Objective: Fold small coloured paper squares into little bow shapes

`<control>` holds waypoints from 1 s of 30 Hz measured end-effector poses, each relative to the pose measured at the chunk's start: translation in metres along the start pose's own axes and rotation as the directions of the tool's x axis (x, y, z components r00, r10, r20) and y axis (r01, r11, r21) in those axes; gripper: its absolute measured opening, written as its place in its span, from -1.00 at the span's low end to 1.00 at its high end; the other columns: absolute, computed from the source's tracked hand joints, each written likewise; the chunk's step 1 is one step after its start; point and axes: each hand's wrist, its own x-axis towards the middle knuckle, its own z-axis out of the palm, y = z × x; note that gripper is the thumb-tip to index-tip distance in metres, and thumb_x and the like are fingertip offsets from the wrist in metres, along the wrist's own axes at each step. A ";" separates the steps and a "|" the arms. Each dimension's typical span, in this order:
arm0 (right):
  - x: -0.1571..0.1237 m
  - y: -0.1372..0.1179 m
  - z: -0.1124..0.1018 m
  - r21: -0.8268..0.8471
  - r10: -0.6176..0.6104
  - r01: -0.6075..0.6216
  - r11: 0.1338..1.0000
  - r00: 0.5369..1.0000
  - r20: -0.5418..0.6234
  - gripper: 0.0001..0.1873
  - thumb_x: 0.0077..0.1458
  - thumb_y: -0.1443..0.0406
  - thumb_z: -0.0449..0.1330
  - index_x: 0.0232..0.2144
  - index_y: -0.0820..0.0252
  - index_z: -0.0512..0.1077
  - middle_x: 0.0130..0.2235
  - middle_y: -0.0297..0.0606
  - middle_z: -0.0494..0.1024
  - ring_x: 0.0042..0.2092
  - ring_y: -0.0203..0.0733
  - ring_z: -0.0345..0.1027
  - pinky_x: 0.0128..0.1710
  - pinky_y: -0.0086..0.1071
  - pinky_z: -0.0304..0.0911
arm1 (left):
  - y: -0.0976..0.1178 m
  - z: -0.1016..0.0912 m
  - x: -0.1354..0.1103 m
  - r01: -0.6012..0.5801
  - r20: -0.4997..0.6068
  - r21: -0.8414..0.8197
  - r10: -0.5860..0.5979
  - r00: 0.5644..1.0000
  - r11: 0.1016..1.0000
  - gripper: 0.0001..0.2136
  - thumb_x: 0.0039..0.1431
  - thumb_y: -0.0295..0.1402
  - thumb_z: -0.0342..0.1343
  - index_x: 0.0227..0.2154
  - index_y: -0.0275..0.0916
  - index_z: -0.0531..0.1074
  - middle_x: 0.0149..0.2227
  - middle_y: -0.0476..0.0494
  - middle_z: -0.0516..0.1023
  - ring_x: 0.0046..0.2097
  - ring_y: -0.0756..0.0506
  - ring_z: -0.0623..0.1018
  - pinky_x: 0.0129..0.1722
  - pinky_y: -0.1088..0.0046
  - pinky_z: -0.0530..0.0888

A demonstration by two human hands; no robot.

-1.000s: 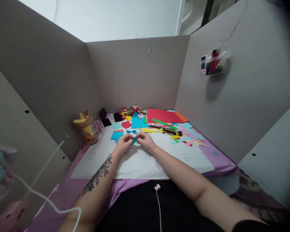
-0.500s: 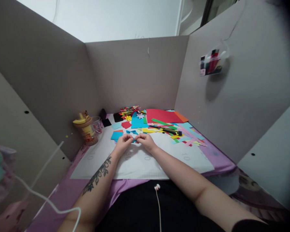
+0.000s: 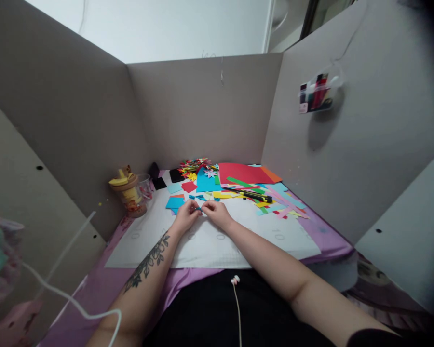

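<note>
My left hand [image 3: 188, 214] and my right hand [image 3: 217, 212] meet over the white sheet [image 3: 253, 236], fingertips pinched close together. Between them is a small blue piece of paper [image 3: 198, 208], mostly covered by the fingers. Just beyond the hands lie small folded blue paper pieces [image 3: 201, 196]. Blue paper squares [image 3: 174, 202] are stacked to the left of my left hand. Past my right hand rests a black and yellow utility knife [image 3: 253, 194] on coloured paper strips [image 3: 282, 197].
Folded paper stars [image 3: 195, 166] are heaped at the back, beside red paper sheets [image 3: 242, 173]. At the left stand a yellow-lidded cup [image 3: 128, 193] and a clear plastic cup [image 3: 145, 185]. Grey panels [image 3: 206, 106] enclose the table. A clear holder [image 3: 316, 96] hangs on the right panel.
Both hands stay nearly in place, with the fingers shifting around the blue paper. The left fingers now curl more over it, and less of it shows.
</note>
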 end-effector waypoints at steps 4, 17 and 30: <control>0.001 0.002 0.000 -0.048 -0.025 0.025 0.999 1.000 -0.005 -0.86 -0.04 0.31 0.09 -0.54 0.22 0.42 -0.50 -0.35 0.45 -0.43 -0.30 0.27 -0.40 -0.47 0.14 | -0.007 0.001 0.002 0.001 -0.017 -0.012 -0.001 1.000 1.000 -0.82 -0.13 -0.44 0.15 -0.45 -0.25 0.25 -0.50 0.06 0.36 -0.45 0.04 0.42 -0.44 0.55 0.34; -0.002 -0.004 0.001 -0.281 -0.219 0.220 0.934 0.975 0.034 -0.84 0.04 0.37 0.06 -0.51 0.18 0.42 -0.44 -0.31 0.46 -0.34 -0.27 0.29 -0.29 -0.44 0.14 | 0.005 -0.003 -0.002 0.055 0.054 0.070 -0.059 0.997 0.996 -0.80 0.08 -0.22 0.00 -0.46 -0.25 0.39 -0.50 -0.01 0.48 -0.46 -0.01 0.50 -0.51 0.54 0.38; 0.001 0.003 0.001 -0.166 -0.084 0.071 0.983 0.994 -0.072 -0.86 -0.04 0.35 0.06 -0.55 0.21 0.39 -0.52 -0.36 0.40 -0.44 -0.32 0.23 -0.40 -0.47 0.11 | -0.002 -0.002 0.002 0.068 -0.045 0.051 -0.065 0.997 0.996 -0.79 0.11 -0.20 -0.05 -0.44 -0.25 0.33 -0.46 -0.02 0.43 -0.47 0.00 0.46 -0.54 0.55 0.36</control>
